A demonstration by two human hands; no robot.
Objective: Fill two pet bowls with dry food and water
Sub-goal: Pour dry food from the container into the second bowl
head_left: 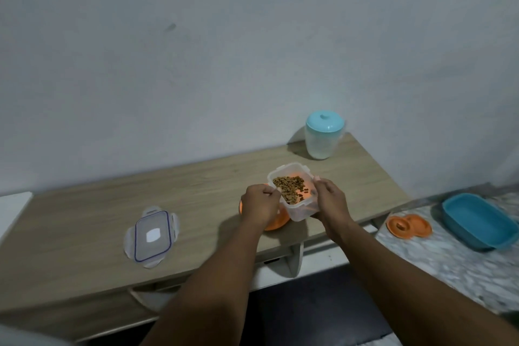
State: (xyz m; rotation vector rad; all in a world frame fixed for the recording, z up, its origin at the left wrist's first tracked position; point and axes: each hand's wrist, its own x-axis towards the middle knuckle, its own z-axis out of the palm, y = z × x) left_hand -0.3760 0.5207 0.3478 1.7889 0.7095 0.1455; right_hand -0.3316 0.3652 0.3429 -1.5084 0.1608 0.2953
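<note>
Both forearms reached far | left hand (pixel 259 203) and right hand (pixel 331 201) gripped kibble container (pixel 292 191) sidewalls | light, rigid, slick plastic | tilted above orange bowl (pixel 276 222)

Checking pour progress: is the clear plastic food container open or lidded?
Open. The clear plastic food container shows exposed brown kibble; its blue-rimmed lid lies apart on the wooden table.
</note>
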